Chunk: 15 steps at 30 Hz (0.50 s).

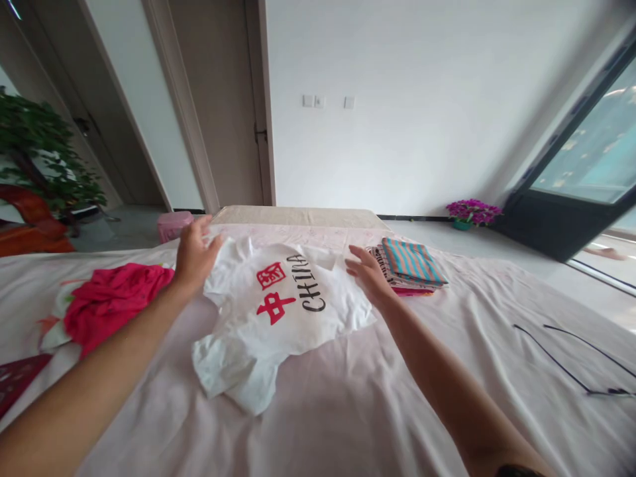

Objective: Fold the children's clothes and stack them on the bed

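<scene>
A white T-shirt [278, 311] with red characters and black "CHINA" lettering lies spread but rumpled on a pale pink bed sheet [348, 411]. My left hand [195, 255] rests at the shirt's far left edge, fingers spread apart and touching the fabric. My right hand [366, 271] hovers at the shirt's right edge with fingers stretched out, holding nothing. Both forearms reach forward from the near edge of the bed.
A crumpled pink-red garment [106, 301] lies left of the shirt. A stack of folded striped clothes [410, 265] sits just right of my right hand. A thin black cable [571, 371] runs across the sheet at right. Doors, a potted plant [42, 159] and a glass door stand around.
</scene>
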Tool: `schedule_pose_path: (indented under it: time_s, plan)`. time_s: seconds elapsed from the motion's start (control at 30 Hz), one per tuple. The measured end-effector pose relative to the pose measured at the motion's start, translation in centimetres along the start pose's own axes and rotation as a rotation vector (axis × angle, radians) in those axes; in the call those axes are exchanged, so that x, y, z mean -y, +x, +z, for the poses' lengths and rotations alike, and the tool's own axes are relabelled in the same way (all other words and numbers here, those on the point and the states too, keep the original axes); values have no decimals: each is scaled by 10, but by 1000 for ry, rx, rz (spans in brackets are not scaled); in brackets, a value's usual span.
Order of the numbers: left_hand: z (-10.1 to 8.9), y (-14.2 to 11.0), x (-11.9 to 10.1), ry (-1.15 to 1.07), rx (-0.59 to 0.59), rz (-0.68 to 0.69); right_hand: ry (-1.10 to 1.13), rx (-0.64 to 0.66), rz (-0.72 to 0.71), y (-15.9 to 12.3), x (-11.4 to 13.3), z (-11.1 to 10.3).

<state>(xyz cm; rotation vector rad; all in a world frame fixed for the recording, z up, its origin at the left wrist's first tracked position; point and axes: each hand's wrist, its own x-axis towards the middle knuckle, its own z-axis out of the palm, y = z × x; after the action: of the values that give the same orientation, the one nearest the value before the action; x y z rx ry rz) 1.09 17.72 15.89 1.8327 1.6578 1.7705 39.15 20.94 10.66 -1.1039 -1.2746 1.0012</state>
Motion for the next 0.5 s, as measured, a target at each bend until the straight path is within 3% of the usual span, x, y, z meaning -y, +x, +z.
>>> schedule_pose_path:
  time_s: [0.03,0.07,0.17,0.27,0.37,0.5]
  plan:
    - [0,-24,1,70,19,-21,-64,97,6,-7,-13,-9]
    - [-2,-49,0,104,116,-61,-136,207,10,-15,-25,-18]
    - [-9,-119,-9,119,629,-141,-415,498,-45,-39,-47,-45]
    - [-17,-167,-18,224,934,-47,-788,615,-216,-53,-54,-64]
    - [-21,-191,-19,376,1025,58,-1016,615,-306,-58,-55,-69]
    - [-16,-190,-9,531,961,38,-1156,504,-300,-56,-56,-60]
